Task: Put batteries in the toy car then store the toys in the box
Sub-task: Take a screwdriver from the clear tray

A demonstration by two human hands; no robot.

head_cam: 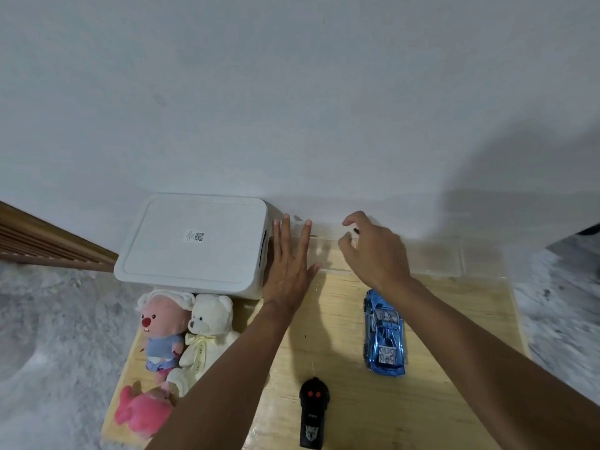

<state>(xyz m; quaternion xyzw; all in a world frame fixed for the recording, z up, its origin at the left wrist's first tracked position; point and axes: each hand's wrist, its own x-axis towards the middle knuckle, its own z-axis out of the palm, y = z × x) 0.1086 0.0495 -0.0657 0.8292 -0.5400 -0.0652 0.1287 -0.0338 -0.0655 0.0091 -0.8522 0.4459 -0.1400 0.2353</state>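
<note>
A shiny blue toy car (385, 333) lies on the wooden table (337, 362), right of centre. Beyond it, my right hand (373, 251) hovers over a clear plastic container (431, 258) by the wall and pinches a small dark object (356, 230), apparently a battery, between thumb and forefinger. My left hand (289, 271) lies flat with straight fingers at the container's left end, right beside the white box (194, 245), whose lid is on. A black remote control (313, 417) lies near the front edge.
Three plush toys lie in front of the white box: a pink one in blue clothes (162, 329), a cream bear (209, 332) and a bright pink one (143, 410). A white wall backs the table. Grey floor lies to either side.
</note>
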